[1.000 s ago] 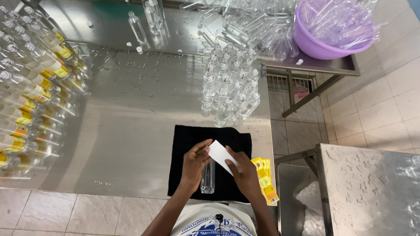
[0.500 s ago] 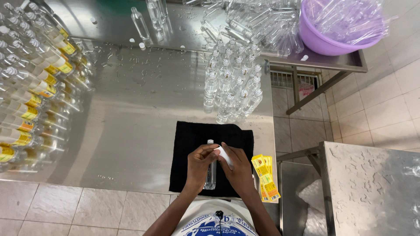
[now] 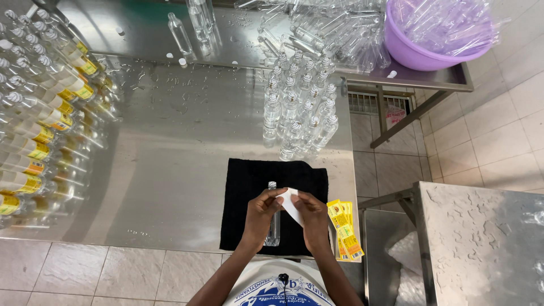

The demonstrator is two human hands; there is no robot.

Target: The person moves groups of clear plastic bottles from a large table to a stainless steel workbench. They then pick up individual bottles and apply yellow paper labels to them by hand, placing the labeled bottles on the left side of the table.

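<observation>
A small clear bottle (image 3: 273, 226) lies on a black cloth (image 3: 243, 198) near the table's front edge. My left hand (image 3: 260, 214) rests over the bottle's middle, and its fingertips pinch one edge of a white label sheet (image 3: 291, 203). My right hand (image 3: 313, 218) holds the other side of that white sheet just right of the bottle. A small stack of yellow-and-orange labels (image 3: 345, 229) sits on the table right next to my right hand.
Several labelled bottles (image 3: 39, 119) stand in rows at the left. A cluster of unlabelled clear bottles (image 3: 297, 110) stands beyond the cloth. A purple basin (image 3: 422, 54) of empty bottles sits at the back right. A second steel table (image 3: 481, 243) is on the right.
Both hands have come together over the bottle with the white sheet between them. The view has shifted slightly.
</observation>
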